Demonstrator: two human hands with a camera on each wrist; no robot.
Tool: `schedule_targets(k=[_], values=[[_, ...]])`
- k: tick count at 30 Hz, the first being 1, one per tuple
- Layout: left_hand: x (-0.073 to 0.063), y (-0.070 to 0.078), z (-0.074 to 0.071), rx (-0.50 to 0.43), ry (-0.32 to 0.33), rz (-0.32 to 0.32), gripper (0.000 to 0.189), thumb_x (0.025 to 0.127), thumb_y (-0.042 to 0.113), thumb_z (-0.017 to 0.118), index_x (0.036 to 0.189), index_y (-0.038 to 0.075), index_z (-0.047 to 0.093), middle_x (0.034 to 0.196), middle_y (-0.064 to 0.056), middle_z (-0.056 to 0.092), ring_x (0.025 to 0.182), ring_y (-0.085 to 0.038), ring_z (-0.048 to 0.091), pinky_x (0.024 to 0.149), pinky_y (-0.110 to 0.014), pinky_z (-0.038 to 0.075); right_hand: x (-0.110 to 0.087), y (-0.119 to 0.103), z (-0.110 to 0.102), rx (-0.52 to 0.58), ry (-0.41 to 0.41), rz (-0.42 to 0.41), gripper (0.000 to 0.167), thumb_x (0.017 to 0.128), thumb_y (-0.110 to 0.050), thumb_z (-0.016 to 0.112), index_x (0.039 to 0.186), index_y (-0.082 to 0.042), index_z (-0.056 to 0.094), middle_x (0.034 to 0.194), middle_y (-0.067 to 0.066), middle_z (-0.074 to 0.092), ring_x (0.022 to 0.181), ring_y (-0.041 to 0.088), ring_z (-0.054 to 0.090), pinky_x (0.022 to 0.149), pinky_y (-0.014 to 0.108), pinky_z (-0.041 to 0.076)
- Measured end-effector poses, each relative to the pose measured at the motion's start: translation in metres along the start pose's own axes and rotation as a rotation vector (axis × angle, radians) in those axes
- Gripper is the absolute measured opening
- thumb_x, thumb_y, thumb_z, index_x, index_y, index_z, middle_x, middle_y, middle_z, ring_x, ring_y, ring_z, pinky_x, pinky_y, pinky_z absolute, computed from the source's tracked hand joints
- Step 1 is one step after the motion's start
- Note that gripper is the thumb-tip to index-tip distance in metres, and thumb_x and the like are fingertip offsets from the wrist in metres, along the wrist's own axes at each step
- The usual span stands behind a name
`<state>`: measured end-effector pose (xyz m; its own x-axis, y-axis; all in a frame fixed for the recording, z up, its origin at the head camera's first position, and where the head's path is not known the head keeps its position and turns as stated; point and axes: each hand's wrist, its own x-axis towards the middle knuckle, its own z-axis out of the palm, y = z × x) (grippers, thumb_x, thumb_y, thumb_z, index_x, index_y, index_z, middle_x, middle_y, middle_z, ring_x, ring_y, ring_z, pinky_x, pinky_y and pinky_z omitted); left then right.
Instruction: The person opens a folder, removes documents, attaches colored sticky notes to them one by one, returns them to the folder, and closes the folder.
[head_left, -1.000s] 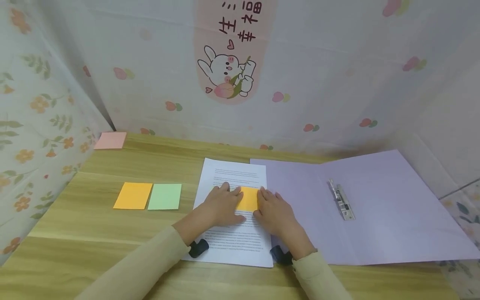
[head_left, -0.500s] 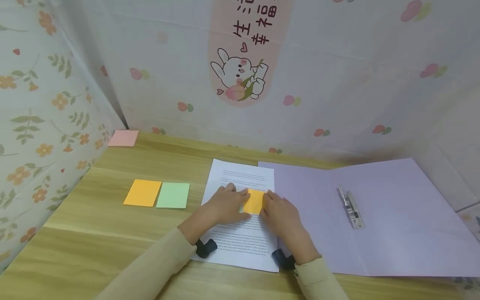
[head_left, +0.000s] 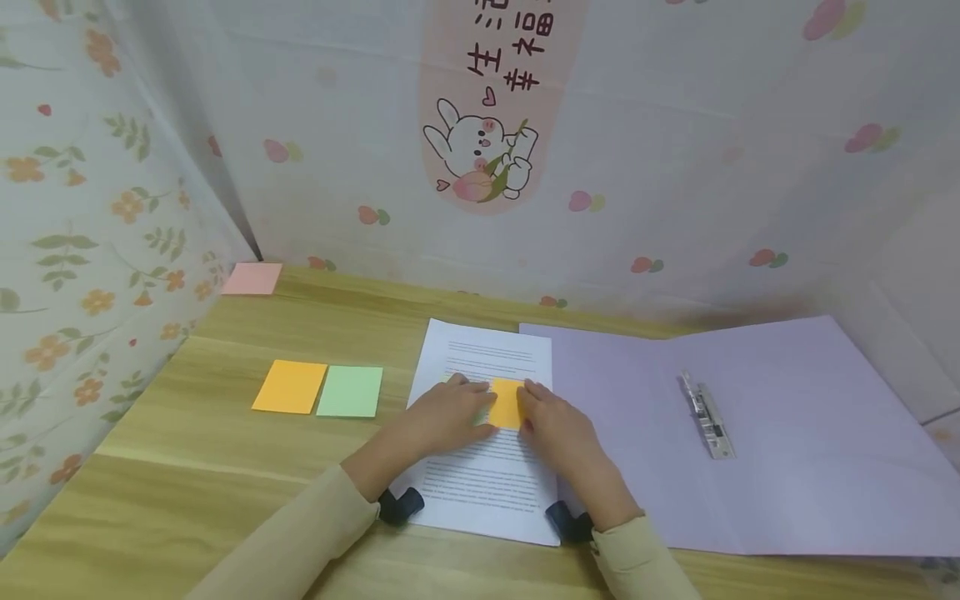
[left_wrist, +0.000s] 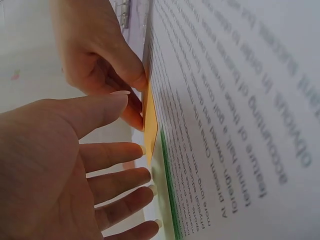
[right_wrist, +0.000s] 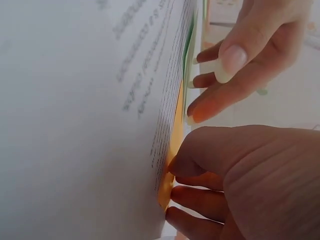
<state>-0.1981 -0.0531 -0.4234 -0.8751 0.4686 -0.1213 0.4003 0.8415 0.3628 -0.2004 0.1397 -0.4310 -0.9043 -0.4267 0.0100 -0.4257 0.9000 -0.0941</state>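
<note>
A printed stack of paper (head_left: 487, 500) lies on the table, with an orange sticky note (head_left: 507, 404) across its middle. My right hand (head_left: 558, 429) pinches the note's right side between thumb and fingers, as the right wrist view shows. Beside the note's left edge is my left hand (head_left: 450, 417), its fingers spread and loosely extended and its fingertips close to the page. Between the left fingers and the orange note, part of a green sticky note (left_wrist: 166, 192) shows on the page, mostly hidden from the head view by the hand.
An orange pad (head_left: 290, 387) and a green pad (head_left: 350, 391) lie side by side on the left, with a pink pad (head_left: 252, 278) at the far left corner. An opened purple folder (head_left: 615, 417) with a metal clip (head_left: 707, 417) spreads over the right side, against the paper.
The head view has turned slightly to the left. My left hand's raised knuckles have lowered and its fingers flattened. The right fingers cover a bit more of the orange sticky note.
</note>
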Motion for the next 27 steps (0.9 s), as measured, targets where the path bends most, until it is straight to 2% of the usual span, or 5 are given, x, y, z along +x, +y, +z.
schedule_targets(k=[10,12,16,23,27], values=[[-0.009,-0.005,-0.003,0.038,-0.021,-0.035,0.054,0.097,0.043,0.065,0.144,0.017,0.058,0.152,-0.007,0.054,0.141,-0.030,0.049,0.114,-0.048,0.044,-0.003,0.000,-0.002,0.006,-0.018,0.005,0.041,0.093,-0.014,0.071,0.132,-0.003,0.063,0.144,0.015,0.060,0.135,0.031,0.058,0.106,0.047,0.051],[-0.013,-0.004,-0.003,0.047,-0.028,-0.023,0.054,0.097,0.043,0.065,0.144,0.017,0.058,0.152,-0.007,0.054,0.142,-0.030,0.049,0.115,-0.047,0.044,-0.003,0.001,-0.002,0.007,-0.022,0.011,0.042,0.093,-0.014,0.071,0.133,-0.003,0.063,0.144,0.015,0.060,0.135,0.031,0.057,0.107,0.047,0.050],[-0.024,0.009,0.003,0.088,-0.073,0.042,0.061,0.094,0.049,0.067,0.147,0.021,0.054,0.157,-0.006,0.048,0.146,-0.029,0.045,0.118,-0.047,0.041,-0.004,0.001,-0.003,0.009,-0.032,0.021,0.046,0.093,-0.015,0.071,0.136,-0.003,0.061,0.145,0.015,0.059,0.136,0.031,0.057,0.107,0.047,0.050],[-0.046,0.039,0.021,0.162,-0.172,0.129,0.097,0.080,0.076,0.066,0.159,0.030,0.032,0.170,-0.004,0.022,0.155,-0.039,0.026,0.113,-0.066,0.037,-0.003,0.002,-0.004,0.019,-0.010,-0.018,0.043,0.092,-0.015,0.072,0.131,-0.001,0.063,0.142,0.017,0.061,0.133,0.033,0.058,0.105,0.049,0.052],[-0.052,0.048,0.027,0.212,-0.169,0.140,0.099,0.080,0.078,0.063,0.160,0.032,0.028,0.171,-0.001,0.019,0.154,-0.040,0.025,0.112,-0.068,0.037,-0.001,0.001,-0.004,0.017,0.007,-0.036,0.040,0.091,-0.013,0.070,0.129,0.000,0.064,0.141,0.018,0.062,0.131,0.034,0.060,0.103,0.049,0.053]])
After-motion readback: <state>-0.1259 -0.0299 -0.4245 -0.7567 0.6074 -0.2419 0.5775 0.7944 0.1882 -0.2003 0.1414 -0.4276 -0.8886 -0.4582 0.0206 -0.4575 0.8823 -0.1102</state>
